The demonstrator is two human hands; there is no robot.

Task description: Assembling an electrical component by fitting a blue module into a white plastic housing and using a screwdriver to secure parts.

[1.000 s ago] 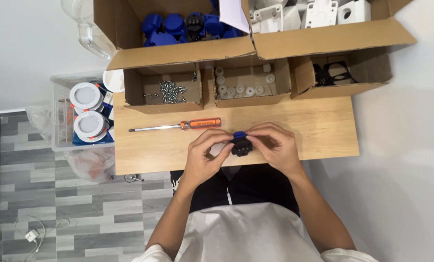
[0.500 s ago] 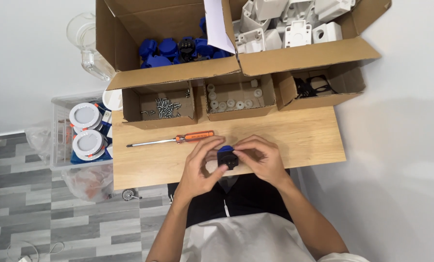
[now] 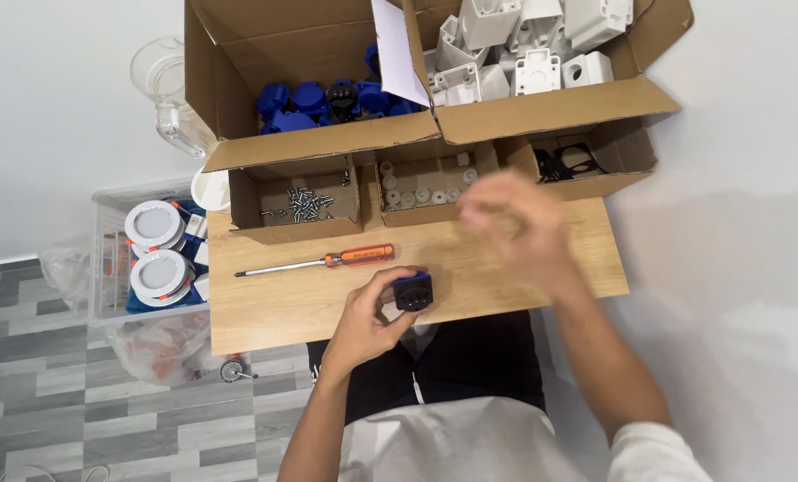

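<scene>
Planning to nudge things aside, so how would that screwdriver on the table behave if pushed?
The screwdriver would probably roll: round orange handle, thin shaft, lying flat on the smooth wooden table. It looks rigid, and likely handle-heavy.

on the wooden worktop (image 3: 274, 312), the orange-handled screwdriver (image 3: 314, 261) lies before the small cardboard box of metal screws (image 3: 299, 204); behind that box stands the large cardboard box of blue plastic parts (image 3: 327, 98).

left hand (image 3: 372, 312) fingers curled in a grip, right hand (image 3: 510, 219) raised, blurred, loosely cupped
</scene>
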